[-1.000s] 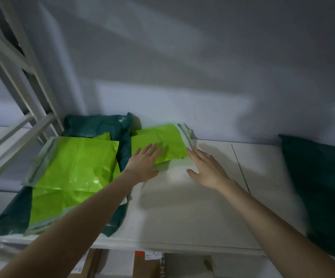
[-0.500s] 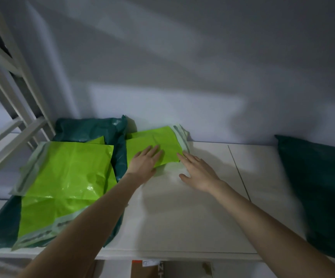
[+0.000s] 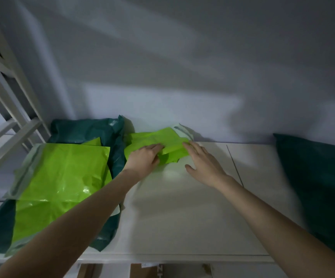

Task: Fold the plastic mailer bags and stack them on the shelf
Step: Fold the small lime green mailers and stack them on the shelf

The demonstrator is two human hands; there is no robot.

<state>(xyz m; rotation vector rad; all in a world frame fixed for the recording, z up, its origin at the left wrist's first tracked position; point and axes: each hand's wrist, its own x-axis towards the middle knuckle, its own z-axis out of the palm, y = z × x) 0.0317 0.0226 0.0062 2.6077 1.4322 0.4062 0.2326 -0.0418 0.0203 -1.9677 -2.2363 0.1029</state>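
**Hands on the small green mailer, back of the shelf**

Shelf [image 3: 182,217], white, set against a grey wall [image 3: 162,67]. Two hands in view, both reaching to the rear.

Left hand [image 3: 144,159]: rests on the small bright green mailer [image 3: 162,137], fingers curled at its near edge, apparently gripping a fold of the plastic. Right hand [image 3: 202,163]: fingers straight and spread, tips touching the right edge of the same mailer, palm over the bare shelf. The mailer lies crumpled at the back of the shelf, close to the wall, with a pale strip showing at its far right corner.

Count of bright green mailers: at least three. One under the hands; one large flat mailer [image 3: 66,167] on the left pile; a second sheet [image 3: 34,221] lies beneath that, sticking out toward the front edge. A further green corner pokes out behind the top one; cannot tell whether it is a separate bag.

Dark green bags: two. One [image 3: 86,131] under and behind the left pile, just beside the small mailer. One [image 3: 312,177] at the far right, well apart from the hands.

White frame bars [image 3: 12,121] stand at the left.
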